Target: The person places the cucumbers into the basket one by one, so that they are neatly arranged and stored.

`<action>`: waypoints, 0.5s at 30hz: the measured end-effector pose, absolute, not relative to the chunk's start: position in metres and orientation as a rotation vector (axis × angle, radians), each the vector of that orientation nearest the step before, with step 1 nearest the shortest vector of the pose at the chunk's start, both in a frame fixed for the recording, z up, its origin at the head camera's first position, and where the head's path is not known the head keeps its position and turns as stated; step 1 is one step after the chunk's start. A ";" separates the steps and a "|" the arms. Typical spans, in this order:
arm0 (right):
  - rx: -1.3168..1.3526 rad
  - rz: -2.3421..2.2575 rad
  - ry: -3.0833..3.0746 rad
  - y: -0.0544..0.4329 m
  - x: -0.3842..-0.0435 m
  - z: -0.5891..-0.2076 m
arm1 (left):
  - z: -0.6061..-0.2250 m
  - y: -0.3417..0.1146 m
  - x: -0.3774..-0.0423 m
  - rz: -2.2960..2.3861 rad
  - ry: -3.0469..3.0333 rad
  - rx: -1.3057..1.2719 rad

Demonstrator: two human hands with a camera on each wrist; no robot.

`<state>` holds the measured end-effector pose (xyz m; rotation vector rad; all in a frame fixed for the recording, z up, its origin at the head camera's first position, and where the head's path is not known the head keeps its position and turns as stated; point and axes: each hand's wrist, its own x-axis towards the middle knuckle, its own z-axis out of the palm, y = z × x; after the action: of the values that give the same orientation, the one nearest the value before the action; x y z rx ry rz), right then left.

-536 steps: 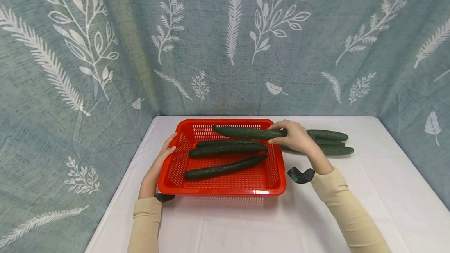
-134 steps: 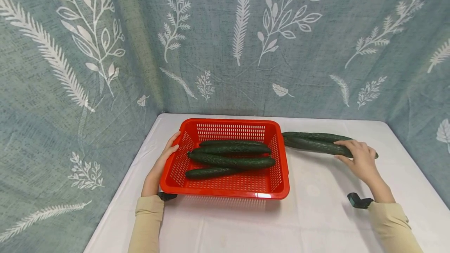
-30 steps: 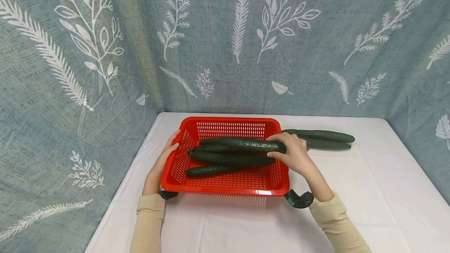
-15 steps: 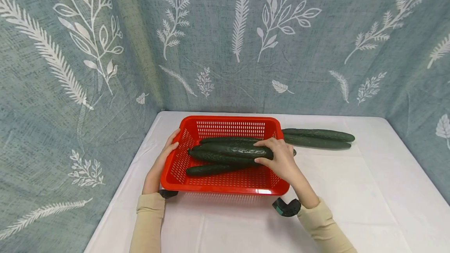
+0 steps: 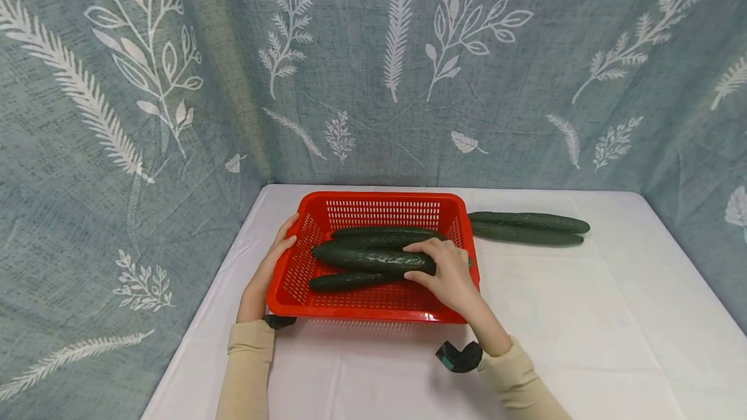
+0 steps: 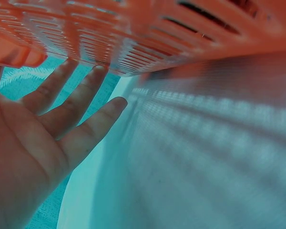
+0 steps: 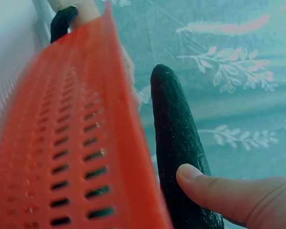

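My right hand point(image 5: 446, 274) pinches a dark green cucumber point(image 5: 373, 258) near its right end, holding it low in the red basket point(image 5: 367, 312). In the right wrist view, the thumb presses the side of this cucumber point(image 7: 174, 124), whose far end tapers; the other fingers are mostly hidden behind it. More cucumbers lie beneath and around it: one in front point(image 5: 344, 282), others behind point(image 5: 382, 232). My left hand point(image 5: 270, 268) rests against the basket's left side. Its fingers are spread and nearly straight along the outer wall in the left wrist view.
Two cucumbers point(image 5: 531, 220) lie side by side on the white-covered table point(image 5: 583, 316), right of the basket. A patterned blue-green curtain point(image 5: 362, 148) hangs behind and at both sides. A black wrist device point(image 5: 460, 356) sits in front of the right sleeve.
The right hand has brought the cucumber from the right-hand pile over the basket, then down and left into it. Two cucumbers stay on the table. The left hand has kept its place.
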<state>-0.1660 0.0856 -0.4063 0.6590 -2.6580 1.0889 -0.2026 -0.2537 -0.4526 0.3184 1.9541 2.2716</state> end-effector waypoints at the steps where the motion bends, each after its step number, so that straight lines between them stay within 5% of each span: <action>1: 0.663 1.093 -2.657 0.084 -0.165 -0.408 | -0.453 -0.254 -0.203 2.274 1.970 0.325; 5: 0.665 1.118 -2.661 0.078 -0.163 -0.416 | -0.469 -0.263 -0.215 2.255 2.031 0.386; 8: 0.641 1.145 -2.678 0.075 -0.160 -0.420 | -0.549 -0.306 -0.271 2.285 1.962 0.563; 10: 0.628 1.154 -2.682 0.072 -0.159 -0.423 | -0.560 -0.312 -0.280 2.307 1.925 0.652; 12: 0.620 1.156 -2.686 0.071 -0.158 -0.425 | -0.553 -0.308 -0.275 2.322 1.912 0.666; 15: 0.617 1.134 -2.689 0.071 -0.159 -0.427 | -0.482 -0.267 -0.224 2.306 1.983 0.515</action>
<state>-0.1588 0.0706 -0.4273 0.6173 -2.6888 1.1341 -0.2240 -0.2673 -0.4817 0.5154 1.9828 2.3063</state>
